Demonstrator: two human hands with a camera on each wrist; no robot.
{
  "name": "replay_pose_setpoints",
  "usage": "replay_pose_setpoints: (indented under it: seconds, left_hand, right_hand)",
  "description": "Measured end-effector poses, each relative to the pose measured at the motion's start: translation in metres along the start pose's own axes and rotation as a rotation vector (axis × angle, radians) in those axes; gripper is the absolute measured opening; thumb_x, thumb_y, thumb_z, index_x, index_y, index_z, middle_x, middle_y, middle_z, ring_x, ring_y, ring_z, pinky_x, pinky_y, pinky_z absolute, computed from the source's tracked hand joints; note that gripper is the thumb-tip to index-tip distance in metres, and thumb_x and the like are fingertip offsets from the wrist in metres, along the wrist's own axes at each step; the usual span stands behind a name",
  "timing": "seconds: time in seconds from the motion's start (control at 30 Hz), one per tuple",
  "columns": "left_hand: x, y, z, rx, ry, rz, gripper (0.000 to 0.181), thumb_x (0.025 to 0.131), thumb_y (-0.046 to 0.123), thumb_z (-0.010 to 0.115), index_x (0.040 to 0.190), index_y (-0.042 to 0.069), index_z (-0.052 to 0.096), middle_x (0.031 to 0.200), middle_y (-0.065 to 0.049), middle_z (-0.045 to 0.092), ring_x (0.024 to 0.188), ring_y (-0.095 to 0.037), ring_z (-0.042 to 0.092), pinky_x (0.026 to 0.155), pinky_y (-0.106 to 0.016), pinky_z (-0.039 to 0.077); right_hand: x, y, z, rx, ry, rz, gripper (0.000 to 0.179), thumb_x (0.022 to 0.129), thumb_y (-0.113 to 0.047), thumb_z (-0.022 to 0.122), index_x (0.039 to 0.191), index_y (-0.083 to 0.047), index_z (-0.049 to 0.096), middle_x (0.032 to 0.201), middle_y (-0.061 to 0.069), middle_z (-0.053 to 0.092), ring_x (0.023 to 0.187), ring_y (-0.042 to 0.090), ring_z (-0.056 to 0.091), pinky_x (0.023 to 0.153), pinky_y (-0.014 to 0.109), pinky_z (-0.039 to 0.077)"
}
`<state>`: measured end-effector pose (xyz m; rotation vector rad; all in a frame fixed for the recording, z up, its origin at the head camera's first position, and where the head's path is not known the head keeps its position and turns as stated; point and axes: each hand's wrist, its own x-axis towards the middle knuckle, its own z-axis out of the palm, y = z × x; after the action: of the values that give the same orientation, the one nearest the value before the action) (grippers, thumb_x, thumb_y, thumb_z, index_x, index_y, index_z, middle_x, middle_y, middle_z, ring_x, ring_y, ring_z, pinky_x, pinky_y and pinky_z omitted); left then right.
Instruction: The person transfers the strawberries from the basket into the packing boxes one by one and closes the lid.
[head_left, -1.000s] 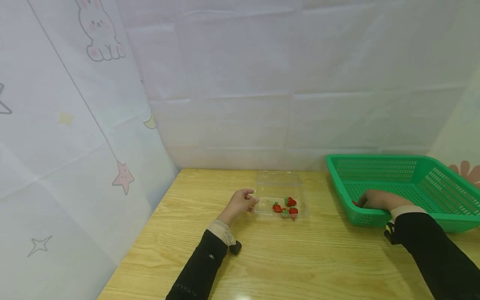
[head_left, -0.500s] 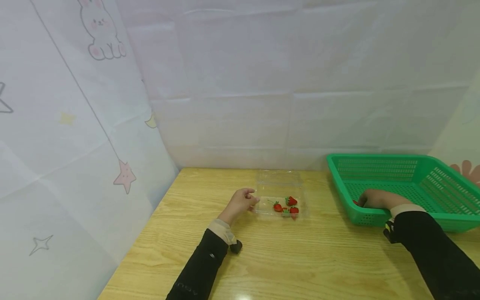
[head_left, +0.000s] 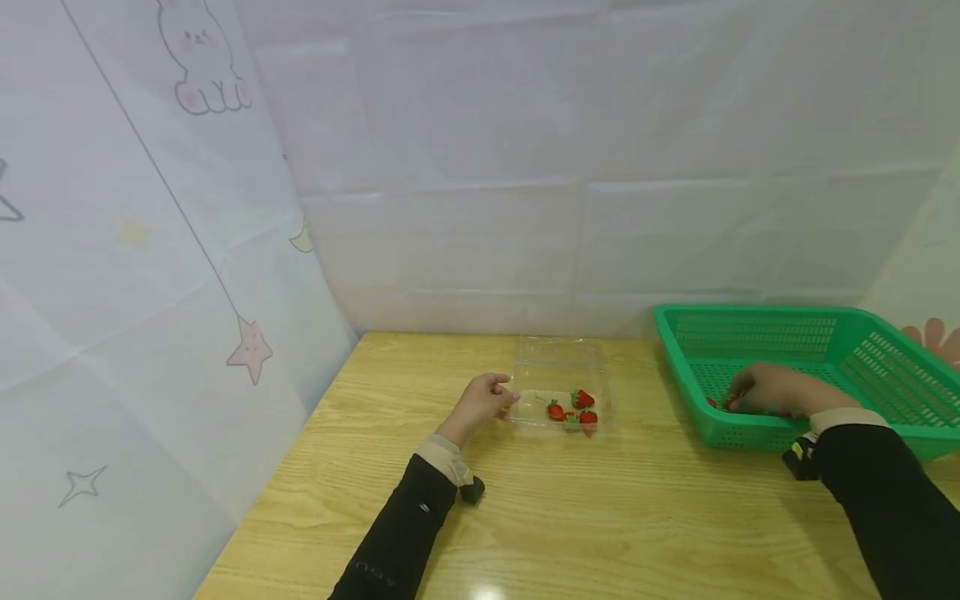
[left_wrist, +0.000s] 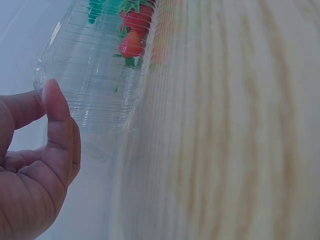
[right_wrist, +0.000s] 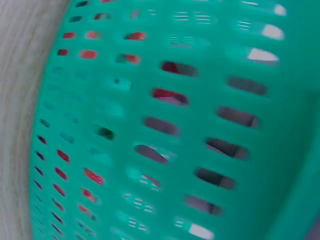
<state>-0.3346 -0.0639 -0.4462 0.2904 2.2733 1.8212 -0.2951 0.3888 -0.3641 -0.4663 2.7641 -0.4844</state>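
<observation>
A clear plastic clamshell box lies with its lid raised at the back of the table, several strawberries inside. My left hand pinches the box's left edge between thumb and fingertips, as the left wrist view of the box shows up close. Over the near left part of a green plastic basket is my right hand, fingers curled down and pinching a strawberry. More red fruit lies beneath it. In the right wrist view the basket wall hides most of this hand.
The wooden table ends at a hanging white cloth behind and on the left. The basket's slotted walls stand taller than the box. Strawberries show through its slots in the right wrist view.
My right hand has risen a little and shifted right inside the basket, baring strawberries under it. The left hand has stayed at the box's edge.
</observation>
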Motion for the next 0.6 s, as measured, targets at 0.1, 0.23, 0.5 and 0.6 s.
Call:
replay_pose_setpoints:
  seconds: [0.1,0.23,0.5,0.6]
  left_hand:
    - [0.0,0.0,-0.001,0.003,-0.002,0.003,0.05,0.095,0.007,0.065,0.139,-0.006,0.046,0.09,-0.011,0.058,0.083,-0.031,0.063,0.066,-0.035,0.059]
    - [-0.001,0.001,-0.002,0.005,-0.012,0.003,0.05,0.095,0.007,0.065,0.139,-0.006,0.046,0.092,-0.011,0.058,0.077,-0.024,0.062,0.067,-0.036,0.059]
    - [-0.001,0.0,-0.002,0.012,-0.017,0.011,0.05,0.095,0.006,0.063,0.139,-0.007,0.044,0.09,-0.009,0.058,0.074,-0.021,0.062,0.065,-0.031,0.059]
    - [-0.001,0.0,-0.002,0.013,-0.014,0.008,0.05,0.095,0.006,0.064,0.14,-0.007,0.044,0.091,-0.01,0.058,0.077,-0.023,0.062,0.066,-0.032,0.059]
  right_hand:
    - [-0.006,-0.004,-0.007,0.002,0.037,-0.007,0.047,0.093,-0.018,0.066,0.116,0.022,0.055,0.102,0.026,0.064,0.09,0.041,0.062,0.072,0.053,0.054]
    - [-0.012,-0.017,-0.017,-0.031,0.134,-0.009,0.049,0.093,-0.02,0.066,0.117,0.021,0.055,0.104,0.03,0.063,0.094,0.047,0.06,0.073,0.054,0.052]
    - [-0.013,-0.057,-0.03,-0.033,0.282,-0.044,0.05,0.095,-0.022,0.065,0.125,0.016,0.054,0.11,0.028,0.062,0.099,0.045,0.059,0.074,0.052,0.053]
    - [-0.01,-0.076,-0.032,-0.029,0.323,-0.064,0.049,0.095,-0.023,0.064,0.127,0.013,0.054,0.109,0.024,0.064,0.099,0.041,0.06,0.075,0.052,0.053]
